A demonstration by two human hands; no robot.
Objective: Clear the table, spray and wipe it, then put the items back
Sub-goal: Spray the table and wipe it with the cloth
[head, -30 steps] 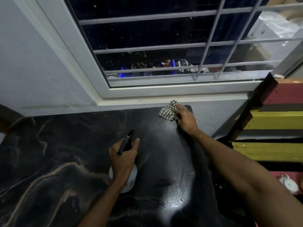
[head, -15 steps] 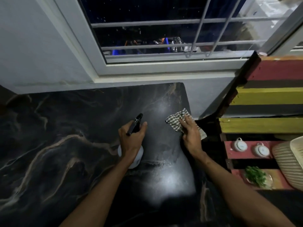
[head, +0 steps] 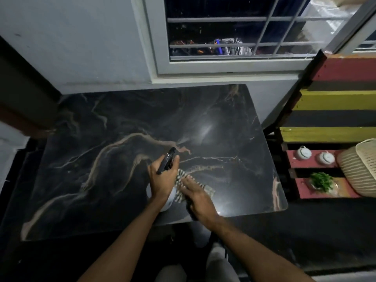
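Note:
The black marbled table [head: 114, 151] fills the middle of the head view, its top bare and shiny. My left hand [head: 162, 178] grips a white spray bottle [head: 169, 201] with a black nozzle; a fine mist fans out from the nozzle toward the far right of the table. My right hand [head: 196, 193] lies flat on a checked cloth [head: 208, 190] and presses it to the tabletop right beside the bottle, near the front edge.
A window with white bars [head: 234, 37] is behind the table. A striped red, yellow and black pallet shelf [head: 335, 102] stands to the right, holding two small white pots [head: 314, 155], a green plant [head: 321, 180] and a woven basket [head: 360, 167].
My right hand has dragged the cloth from the far right corner toward the front, next to the bottle. The view has pulled back, and the bottle now sprays mist.

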